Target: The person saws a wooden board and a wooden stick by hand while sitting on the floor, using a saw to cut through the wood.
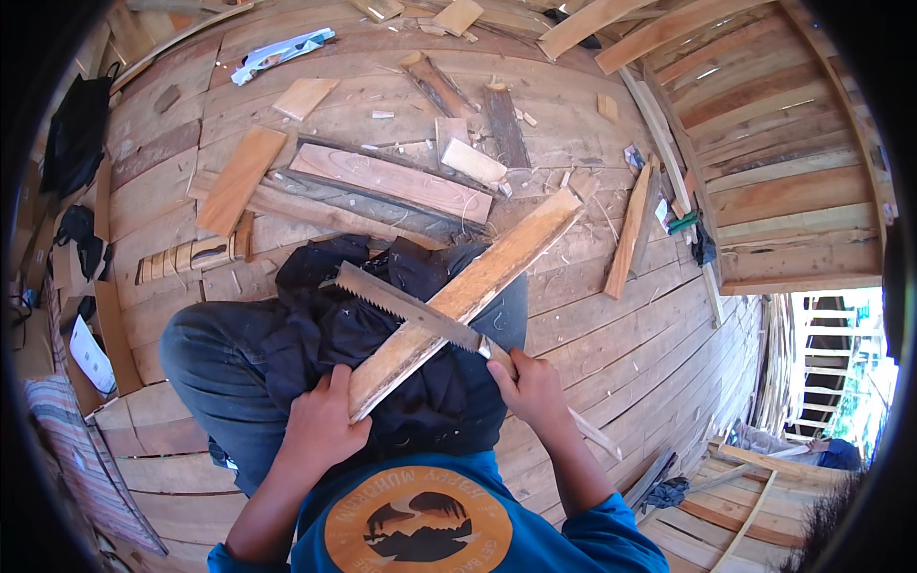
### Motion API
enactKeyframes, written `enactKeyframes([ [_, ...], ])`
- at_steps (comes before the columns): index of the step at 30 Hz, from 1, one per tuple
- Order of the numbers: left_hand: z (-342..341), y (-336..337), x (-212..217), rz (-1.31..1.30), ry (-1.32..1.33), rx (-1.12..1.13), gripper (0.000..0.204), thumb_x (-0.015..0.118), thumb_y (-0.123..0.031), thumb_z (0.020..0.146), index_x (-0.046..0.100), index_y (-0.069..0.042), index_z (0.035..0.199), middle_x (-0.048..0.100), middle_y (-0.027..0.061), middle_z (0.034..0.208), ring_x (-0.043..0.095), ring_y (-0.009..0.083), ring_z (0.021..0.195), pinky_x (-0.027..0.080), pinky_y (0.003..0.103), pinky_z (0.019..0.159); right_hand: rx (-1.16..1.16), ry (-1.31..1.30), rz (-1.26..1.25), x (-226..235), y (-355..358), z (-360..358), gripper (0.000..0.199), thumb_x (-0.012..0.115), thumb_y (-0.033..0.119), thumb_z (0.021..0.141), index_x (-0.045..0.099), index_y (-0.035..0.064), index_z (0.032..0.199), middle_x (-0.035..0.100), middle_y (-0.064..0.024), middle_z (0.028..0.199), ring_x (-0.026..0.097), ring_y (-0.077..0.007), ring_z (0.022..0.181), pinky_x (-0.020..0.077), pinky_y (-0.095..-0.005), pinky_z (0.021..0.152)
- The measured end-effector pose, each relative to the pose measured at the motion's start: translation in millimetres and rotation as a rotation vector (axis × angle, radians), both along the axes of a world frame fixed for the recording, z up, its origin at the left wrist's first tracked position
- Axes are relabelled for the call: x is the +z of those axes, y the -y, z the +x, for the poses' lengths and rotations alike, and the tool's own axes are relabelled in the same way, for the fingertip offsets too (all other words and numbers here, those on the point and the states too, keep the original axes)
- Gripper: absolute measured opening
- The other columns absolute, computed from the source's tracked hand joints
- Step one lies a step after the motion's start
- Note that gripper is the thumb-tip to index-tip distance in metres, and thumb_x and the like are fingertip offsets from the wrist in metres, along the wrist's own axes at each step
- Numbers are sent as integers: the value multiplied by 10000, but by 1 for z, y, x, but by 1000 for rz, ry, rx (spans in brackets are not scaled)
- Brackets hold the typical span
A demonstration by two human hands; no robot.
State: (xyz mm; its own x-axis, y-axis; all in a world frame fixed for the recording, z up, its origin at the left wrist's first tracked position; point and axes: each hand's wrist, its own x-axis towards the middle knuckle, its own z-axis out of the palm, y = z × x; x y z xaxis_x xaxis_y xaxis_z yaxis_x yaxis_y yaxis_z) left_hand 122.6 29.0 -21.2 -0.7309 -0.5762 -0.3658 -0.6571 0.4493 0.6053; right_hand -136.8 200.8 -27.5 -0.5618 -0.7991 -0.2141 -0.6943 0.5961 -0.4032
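Note:
A long rough-edged wooden board slants across my lap, its near end toward me and its far end reaching over the floor. My left hand is closed at the near end of the board, along its left side. In my right hand is the handle of a handsaw. The saw's toothed blade lies across the upper face of the board and points to the upper left. Whether the teeth bite into the wood I cannot tell. Dark cloth covers my lap under the board.
Several planks and offcuts, among them a pinkish plank and an orange-brown board, lie on the plank floor ahead. Shavings are scattered about. Cardboard boxes stand at the left. A wooden panel wall rises at the right, with a ladder-like frame below.

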Motion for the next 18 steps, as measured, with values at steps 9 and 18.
enactKeyframes([
  [9,-1,1,-6,102,78,-39,431,635,-122,713,418,7,1062,625,275,881,629,477,820,518,529,747,-120,-201,134,-7,0,-44,511,581,527,903,585,37,761,605,-235,620,635,-446,619,504,-527,562],
  [18,-4,10,0,213,60,-55,402,600,-104,729,422,19,1067,622,311,860,619,496,839,506,529,781,-18,-288,79,-11,12,-55,494,571,489,924,568,28,743,604,-228,604,625,-430,573,498,-522,530],
])
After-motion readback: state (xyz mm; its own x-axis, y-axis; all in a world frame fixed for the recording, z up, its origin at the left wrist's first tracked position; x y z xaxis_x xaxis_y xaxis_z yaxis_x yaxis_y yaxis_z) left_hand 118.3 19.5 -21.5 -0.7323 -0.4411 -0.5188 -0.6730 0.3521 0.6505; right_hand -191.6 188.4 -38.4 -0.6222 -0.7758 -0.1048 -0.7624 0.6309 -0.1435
